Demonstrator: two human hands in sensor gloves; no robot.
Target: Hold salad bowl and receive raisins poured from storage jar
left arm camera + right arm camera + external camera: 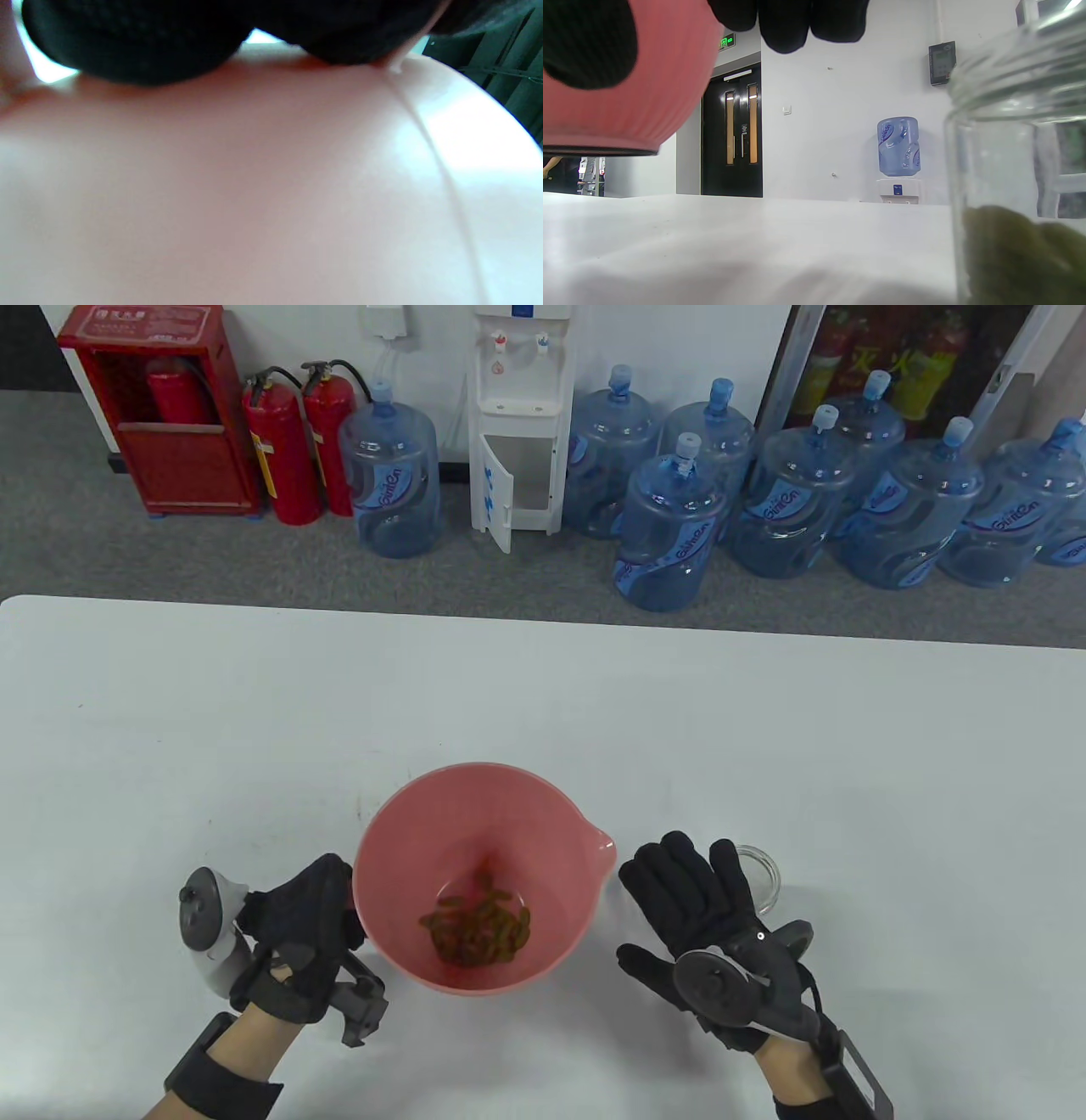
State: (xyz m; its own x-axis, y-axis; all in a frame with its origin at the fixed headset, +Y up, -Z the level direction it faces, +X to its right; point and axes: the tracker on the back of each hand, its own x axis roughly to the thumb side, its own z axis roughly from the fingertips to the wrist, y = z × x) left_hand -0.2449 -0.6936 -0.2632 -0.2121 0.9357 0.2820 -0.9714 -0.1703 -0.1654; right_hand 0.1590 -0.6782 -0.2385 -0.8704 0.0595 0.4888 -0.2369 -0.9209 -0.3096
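A pink salad bowl [475, 831] with a spout holds a small heap of raisins [475, 929]. My left hand [327, 899] grips the bowl's left wall; in the left wrist view the bowl's outer wall [254, 190] fills the frame under my gloved fingers [148, 42]. In the right wrist view the bowl's base [606, 148] hangs clear of the table. My right hand [662, 908] is open and empty, just right of the bowl. A clear glass storage jar [764, 874] stands upright behind its fingers. In the right wrist view the jar [1014, 169] holds some raisins [1009, 254] at the bottom.
The white table [543, 704] stretches wide around the bowl. Beyond its far edge stand water bottles [670, 526], a dispenser [517, 415] and fire extinguishers [280, 445] on the floor.
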